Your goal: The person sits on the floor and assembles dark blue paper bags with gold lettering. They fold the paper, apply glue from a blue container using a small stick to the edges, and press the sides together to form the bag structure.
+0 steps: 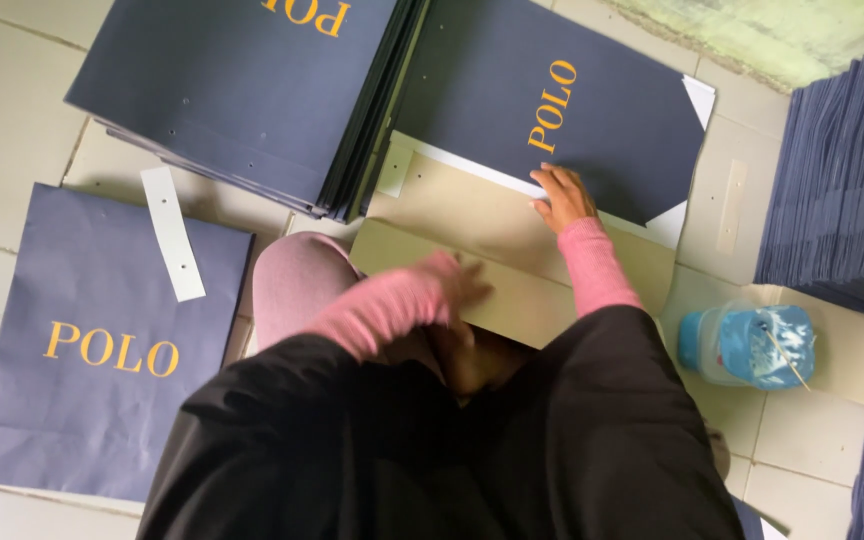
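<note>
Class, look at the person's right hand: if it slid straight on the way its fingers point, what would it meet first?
The right hand lies on the tan cardboard, fingers pointing up-left at the dark blue sheet. It would probably meet that sheet's white-backed edge first; the fingertips already seem to touch it.

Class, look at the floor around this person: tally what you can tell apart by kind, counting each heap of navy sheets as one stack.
Navy sheet stacks: 2
Single navy sheets: 2
White strips: 1
Brown cardboard sheets: 1
Blue tubs: 1
Total: 7
</note>
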